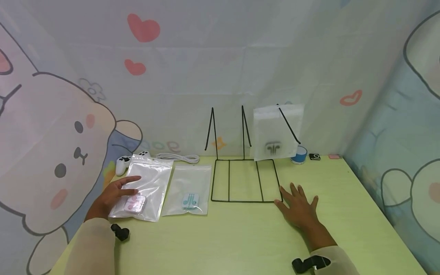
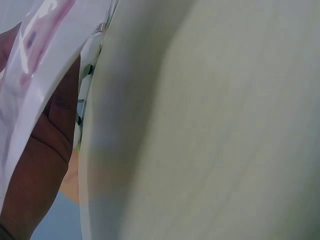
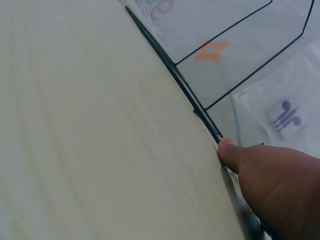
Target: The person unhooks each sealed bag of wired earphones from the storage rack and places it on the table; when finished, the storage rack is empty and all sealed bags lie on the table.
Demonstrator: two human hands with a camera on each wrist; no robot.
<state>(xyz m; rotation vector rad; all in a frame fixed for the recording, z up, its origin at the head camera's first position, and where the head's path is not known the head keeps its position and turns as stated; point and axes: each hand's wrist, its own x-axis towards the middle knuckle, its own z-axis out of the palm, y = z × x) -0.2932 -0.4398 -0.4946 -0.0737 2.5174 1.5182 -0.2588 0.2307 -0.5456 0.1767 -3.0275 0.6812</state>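
My left hand (image 1: pixel 111 195) lies over the left edge of a silvery clear bag (image 1: pixel 151 183) with a pink-marked case (image 1: pixel 135 203); two straight, parted digits rest on it, the others are hidden. In the left wrist view the bag (image 2: pixel 37 65) partly covers the hand (image 2: pixel 47 145). My right hand (image 1: pixel 300 208), fingers spread, touches the front right corner of a black wire rack (image 1: pixel 244 201). Its thumb meets the frame in the right wrist view. From the rack's right hook hangs a white bag (image 1: pixel 278 130) holding a case with an earphone print.
Right of the silvery bag lies another clear bag (image 1: pixel 177 191) with a blue-marked case. Behind them are a white game controller (image 1: pixel 122 165) and a coiled white cable (image 1: pixel 178 157). A blue-and-white round container (image 1: pixel 300 155), a small black item (image 1: pixel 314 157) and a pink one (image 1: pixel 334 156) stand back right.
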